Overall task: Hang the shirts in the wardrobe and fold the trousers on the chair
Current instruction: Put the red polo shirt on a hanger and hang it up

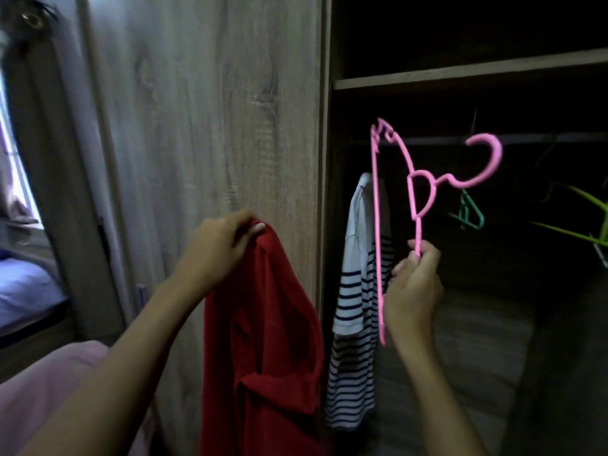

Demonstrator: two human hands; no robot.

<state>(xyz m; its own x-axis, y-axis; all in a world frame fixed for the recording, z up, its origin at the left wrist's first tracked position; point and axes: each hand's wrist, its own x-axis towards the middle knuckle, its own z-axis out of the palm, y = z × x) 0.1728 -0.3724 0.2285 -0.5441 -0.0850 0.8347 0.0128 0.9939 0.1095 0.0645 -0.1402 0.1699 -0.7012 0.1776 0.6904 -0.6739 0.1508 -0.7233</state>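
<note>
**Wardrobe lot: one shirt awaiting its hanger**

1. Tall wood-grain wardrobe point(204, 126), right bay open, dark rail point(526, 138) across it.
2. Soft red fabric shirt point(263, 340), hanging limp in front of the closed door, pinched at its top edge by the left hand point(223, 245). Likely light and floppy; best taken at collar or shoulders.
3. White, navy-striped shirt point(355, 324), already hung at the bay's left.
4. Thin pink plastic hanger point(377, 225), stiff, probably slippery; the right hand point(414, 284) curls round one arm, hook near the rail.
5. Small green hanger point(470, 215), deeper inside.
</note>
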